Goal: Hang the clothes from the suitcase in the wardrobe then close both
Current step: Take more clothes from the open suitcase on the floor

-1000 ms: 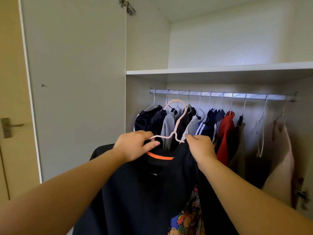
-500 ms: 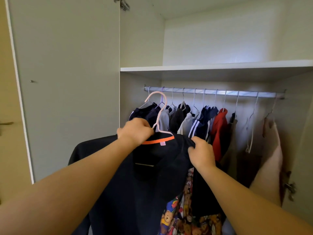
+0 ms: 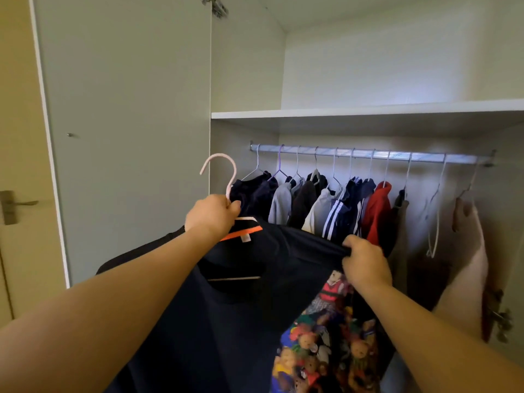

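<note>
Wardrobe [image 3: 368,113], one rail [image 3: 368,155]: two hands [image 3: 212,215] [image 3: 365,262] hold one shirt [image 3: 255,307] (one pink hanger [image 3: 219,155]).

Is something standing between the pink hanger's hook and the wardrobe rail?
Nothing visible does. The left hand holds the pink hanger left of the rail, whose left part is crowded with hung clothes.

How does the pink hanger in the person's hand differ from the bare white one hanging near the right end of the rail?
The pink hanger is off the rail, gripped below its hook by the left hand; the white hanger is hooked on the rail. The pink hanger carries a dark T-shirt; the white hanger carries nothing. Both have a curved hook on top.
</note>
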The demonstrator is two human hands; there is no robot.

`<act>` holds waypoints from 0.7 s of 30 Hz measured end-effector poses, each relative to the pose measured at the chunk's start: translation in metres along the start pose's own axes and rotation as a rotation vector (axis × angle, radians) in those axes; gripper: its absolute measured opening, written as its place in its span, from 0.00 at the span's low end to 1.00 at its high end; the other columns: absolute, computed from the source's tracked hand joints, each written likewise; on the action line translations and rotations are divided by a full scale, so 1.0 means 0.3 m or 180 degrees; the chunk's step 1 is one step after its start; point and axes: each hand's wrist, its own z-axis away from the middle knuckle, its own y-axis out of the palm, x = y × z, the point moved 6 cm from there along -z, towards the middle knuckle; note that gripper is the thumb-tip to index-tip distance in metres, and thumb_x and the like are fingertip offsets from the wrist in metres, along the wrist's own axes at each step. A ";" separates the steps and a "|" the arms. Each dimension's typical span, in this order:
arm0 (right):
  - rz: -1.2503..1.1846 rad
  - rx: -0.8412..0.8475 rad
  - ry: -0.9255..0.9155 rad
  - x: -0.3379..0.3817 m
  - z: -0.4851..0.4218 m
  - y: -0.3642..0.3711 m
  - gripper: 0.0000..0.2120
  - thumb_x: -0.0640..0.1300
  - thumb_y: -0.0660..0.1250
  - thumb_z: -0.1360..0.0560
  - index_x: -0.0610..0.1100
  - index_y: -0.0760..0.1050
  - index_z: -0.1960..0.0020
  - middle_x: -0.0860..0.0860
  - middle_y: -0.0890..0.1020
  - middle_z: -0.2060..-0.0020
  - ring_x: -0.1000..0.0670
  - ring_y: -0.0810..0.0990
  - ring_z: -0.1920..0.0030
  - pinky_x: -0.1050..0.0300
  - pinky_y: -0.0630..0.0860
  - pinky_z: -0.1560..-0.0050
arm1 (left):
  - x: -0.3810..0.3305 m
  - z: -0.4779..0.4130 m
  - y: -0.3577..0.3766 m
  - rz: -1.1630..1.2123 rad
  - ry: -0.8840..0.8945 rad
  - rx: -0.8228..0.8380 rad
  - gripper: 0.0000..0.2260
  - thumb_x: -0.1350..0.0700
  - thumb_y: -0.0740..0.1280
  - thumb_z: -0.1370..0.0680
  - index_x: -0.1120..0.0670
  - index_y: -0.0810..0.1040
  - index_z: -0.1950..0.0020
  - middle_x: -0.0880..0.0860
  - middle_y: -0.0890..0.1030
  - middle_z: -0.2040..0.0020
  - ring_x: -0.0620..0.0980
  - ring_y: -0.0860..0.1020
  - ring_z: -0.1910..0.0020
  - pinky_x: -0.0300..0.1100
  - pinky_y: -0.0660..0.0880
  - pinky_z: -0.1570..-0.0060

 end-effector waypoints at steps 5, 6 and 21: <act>0.0427 0.0048 0.0609 -0.041 -0.023 -0.049 0.15 0.40 0.58 0.22 0.53 0.74 0.40 0.44 0.77 0.42 0.41 0.69 0.38 0.49 0.62 0.38 | -0.029 0.012 0.022 0.0267 0.0239 0.0325 0.19 0.51 0.59 0.19 0.54 0.72 0.70 0.50 0.75 0.70 0.52 0.73 0.64 0.42 0.71 0.58; 0.0282 0.0091 0.0577 -0.021 -0.022 -0.045 0.14 0.40 0.57 0.22 0.53 0.75 0.41 0.44 0.77 0.41 0.41 0.69 0.38 0.49 0.62 0.38 | -0.035 0.013 0.026 0.0358 0.0242 0.0316 0.20 0.50 0.59 0.19 0.54 0.72 0.70 0.49 0.74 0.71 0.51 0.73 0.65 0.42 0.71 0.57; -0.1213 0.1320 -0.0302 0.146 0.032 0.145 0.20 0.49 0.67 0.24 0.42 0.67 0.71 0.50 0.65 0.74 0.51 0.66 0.70 0.57 0.62 0.66 | -0.091 0.066 0.191 0.0490 0.0871 0.1241 0.15 0.44 0.60 0.21 0.54 0.76 0.57 0.52 0.80 0.59 0.49 0.76 0.58 0.44 0.73 0.49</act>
